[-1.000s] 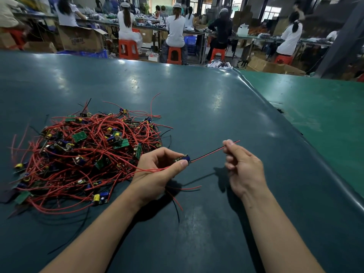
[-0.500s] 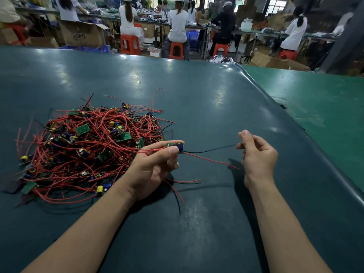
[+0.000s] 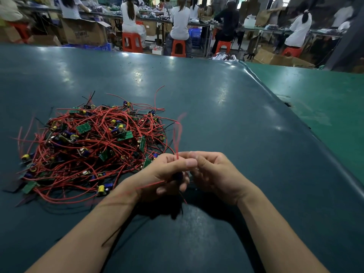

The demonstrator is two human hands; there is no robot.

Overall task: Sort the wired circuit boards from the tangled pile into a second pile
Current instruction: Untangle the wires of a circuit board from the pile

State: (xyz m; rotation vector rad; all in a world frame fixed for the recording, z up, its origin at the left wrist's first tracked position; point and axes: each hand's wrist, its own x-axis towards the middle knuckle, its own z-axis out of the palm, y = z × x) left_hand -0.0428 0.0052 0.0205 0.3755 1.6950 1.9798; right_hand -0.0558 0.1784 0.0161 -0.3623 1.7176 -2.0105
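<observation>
Both hands meet just above the worktop (image 3: 236, 223). Left hand (image 3: 167, 174) grips one board (image 3: 178, 175), fingers curled round it; right hand (image 3: 212, 172) pinches its red wire (image 3: 177, 138). Advise gathering wires before setting down, well apart from the pile (image 3: 94, 146) beyond.

Seated workers (image 3: 179, 22) on orange stools (image 3: 131, 41) behind teal table (image 3: 216, 99).

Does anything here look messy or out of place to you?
Only the tangled pile itself: red wires snarled around small green boards, loose ends straying over the dark table. Both hands, left hand and right hand, hold one board's red wire. No second pile shows. Nothing looks broken.
</observation>
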